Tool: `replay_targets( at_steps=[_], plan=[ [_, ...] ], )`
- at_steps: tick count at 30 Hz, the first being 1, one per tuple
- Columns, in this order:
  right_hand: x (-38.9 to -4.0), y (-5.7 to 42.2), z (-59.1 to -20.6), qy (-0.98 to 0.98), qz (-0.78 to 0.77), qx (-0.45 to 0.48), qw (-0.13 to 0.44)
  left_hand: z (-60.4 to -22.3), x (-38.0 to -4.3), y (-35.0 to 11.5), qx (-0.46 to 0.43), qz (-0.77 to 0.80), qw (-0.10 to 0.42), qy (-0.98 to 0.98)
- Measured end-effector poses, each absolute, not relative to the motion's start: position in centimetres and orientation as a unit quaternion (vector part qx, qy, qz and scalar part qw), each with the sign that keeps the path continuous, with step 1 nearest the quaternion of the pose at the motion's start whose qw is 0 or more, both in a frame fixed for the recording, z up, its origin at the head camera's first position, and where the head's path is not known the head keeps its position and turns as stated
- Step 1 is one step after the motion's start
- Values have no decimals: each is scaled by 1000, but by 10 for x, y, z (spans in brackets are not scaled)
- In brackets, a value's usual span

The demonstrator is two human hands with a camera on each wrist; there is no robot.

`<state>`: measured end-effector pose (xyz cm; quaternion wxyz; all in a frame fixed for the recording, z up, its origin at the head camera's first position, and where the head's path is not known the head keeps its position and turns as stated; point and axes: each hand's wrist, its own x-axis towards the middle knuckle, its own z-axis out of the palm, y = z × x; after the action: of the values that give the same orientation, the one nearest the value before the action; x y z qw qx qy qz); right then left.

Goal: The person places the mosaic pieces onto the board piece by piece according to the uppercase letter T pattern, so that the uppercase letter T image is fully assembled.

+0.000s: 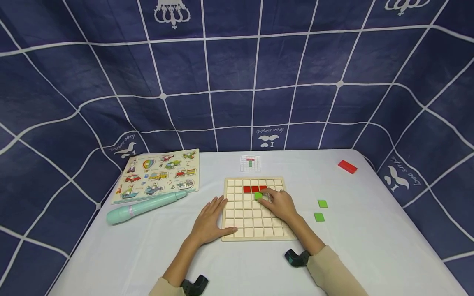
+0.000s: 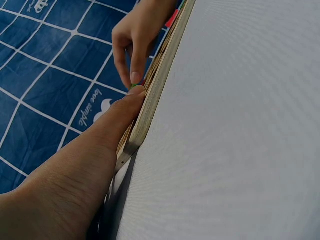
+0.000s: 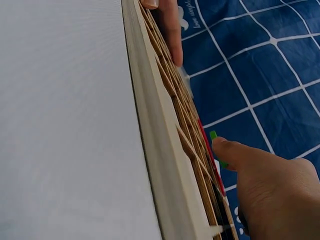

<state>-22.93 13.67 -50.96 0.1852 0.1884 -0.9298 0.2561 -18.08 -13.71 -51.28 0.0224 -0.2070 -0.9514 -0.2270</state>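
Observation:
A wooden grid board (image 1: 253,233) lies on the white table, with three red square tiles (image 1: 254,189) side by side in one of its upper rows. My right hand (image 1: 279,204) pinches a green square tile (image 1: 258,196) between thumb and fingers, just below the middle red tile. In the right wrist view, the green tile (image 3: 213,135) shows edge-on at the thumb tip. My left hand (image 1: 209,222) rests at the board's left edge, fingers straight and spread, the thumb lying over the lower left corner. Two more green tiles (image 1: 323,204) lie to the right of the board.
Behind the board lies a small pattern card (image 1: 255,168) with a red and green T shape. A red block (image 1: 347,166) sits far right. At left are a picture puzzle board (image 1: 155,174) and a mint-green pen-shaped object (image 1: 146,206). A dark blue checked cloth (image 1: 237,82) surrounds the table.

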Motion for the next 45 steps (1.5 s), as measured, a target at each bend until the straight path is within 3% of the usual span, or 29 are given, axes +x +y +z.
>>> replay_targets(
  at_steps=[10, 45],
  plan=[
    [-235, 129, -512, -933, 276, 179, 146, -514, -181, -138, -212, -228, 27, -950],
    [-226, 147, -507, -922, 288, 202, 161, -515, -180, -138, -207, -222, 28, -952]
  ],
)
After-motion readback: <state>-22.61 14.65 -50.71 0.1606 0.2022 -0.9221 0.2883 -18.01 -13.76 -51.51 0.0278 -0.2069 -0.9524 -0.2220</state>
